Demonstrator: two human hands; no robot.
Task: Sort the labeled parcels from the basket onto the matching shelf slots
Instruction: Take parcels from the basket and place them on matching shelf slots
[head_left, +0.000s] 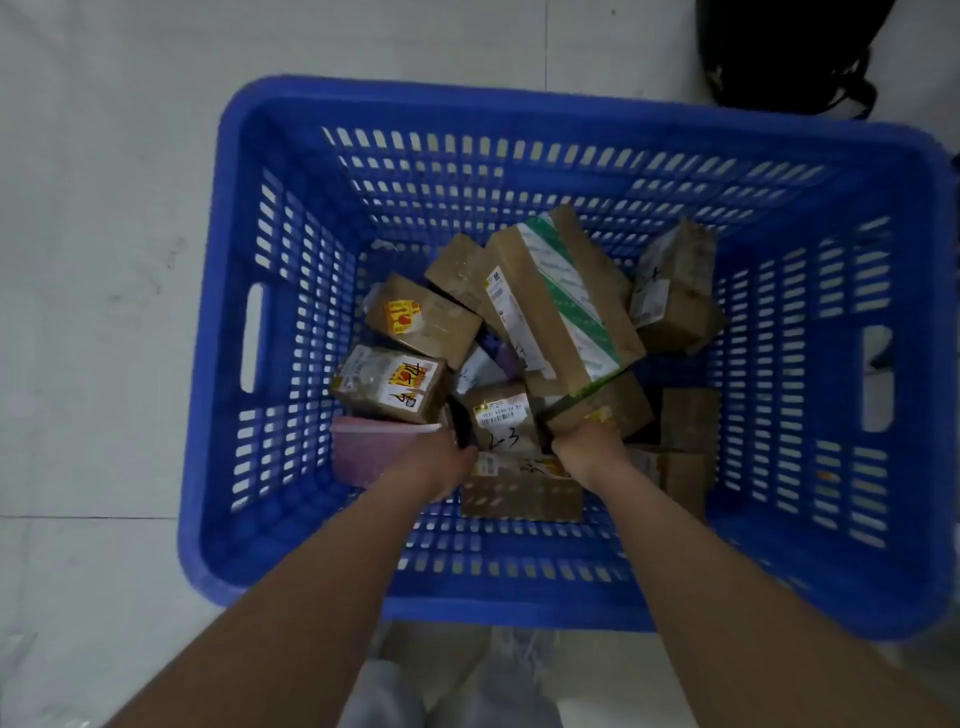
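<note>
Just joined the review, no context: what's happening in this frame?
A person is bent over a blue basket on the floor, both bare arms reaching down among cardboard parcels. The left hand and right hand sit on either side of a small box with a handwritten label; whether they grip it cannot be told. Many parcels are still inside, including a long box with green-striped tape and a pink pouch. No shelf is in view.

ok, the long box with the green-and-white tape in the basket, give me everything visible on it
The long box is brown cardboard, bound lengthwise by a green-and-white printed tape band, with a white shipping label along its left face. It lies tilted on top of the pile, one end raised toward the far wall of the blue basket, resting on other cardboard parcels. Its near end sits just above the right hand; whether they touch is unclear.
</note>
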